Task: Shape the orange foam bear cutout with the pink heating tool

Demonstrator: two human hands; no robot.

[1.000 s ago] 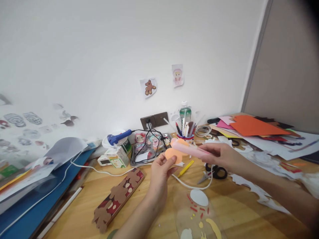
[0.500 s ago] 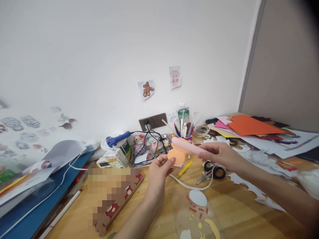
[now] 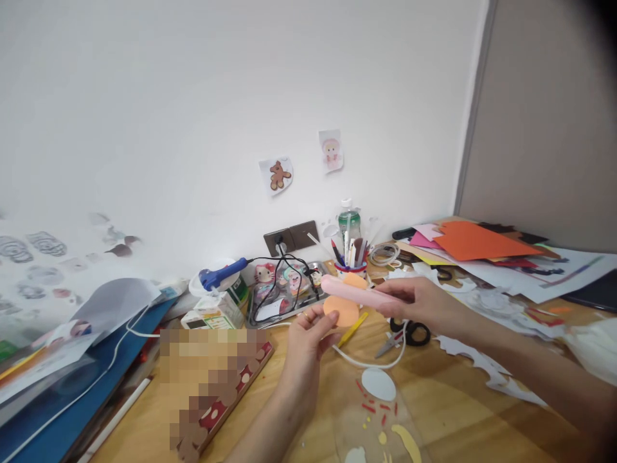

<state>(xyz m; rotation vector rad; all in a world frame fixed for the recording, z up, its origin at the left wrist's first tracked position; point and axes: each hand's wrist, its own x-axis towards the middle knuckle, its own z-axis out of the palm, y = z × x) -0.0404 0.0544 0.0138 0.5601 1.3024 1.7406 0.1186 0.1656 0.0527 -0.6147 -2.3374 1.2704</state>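
Observation:
My left hand (image 3: pixel 312 334) pinches an orange paper cutout (image 3: pixel 341 314) with rounded lobes between thumb and fingers. In my right hand (image 3: pixel 418 299) is a smooth pink rod with a rounded end (image 3: pixel 354 293), lying across the cutout and hiding its middle; whether the two touch I cannot tell. Under the hands lie a yellow pen-like tool (image 3: pixel 353 330) and black-handled scissors (image 3: pixel 409 332). Nearer to me, a clear sheet (image 3: pixel 347 392) carries a white oval (image 3: pixel 378 384), small red strips and yellow pieces.
A blue glue gun (image 3: pixel 222 275) rests at the back left by a metal tray (image 3: pixel 253 315) with cartoon figures and black cables. Behind the hands stands a pen cup (image 3: pixel 351 271). Coloured paper (image 3: pixel 486 243) and white scraps lie right. A blue board (image 3: pixel 96 366) fills the left.
The pink rod has shifted slightly left and down over the orange cutout and lies flatter. The cutout stays in my left hand. The whole view has moved a little.

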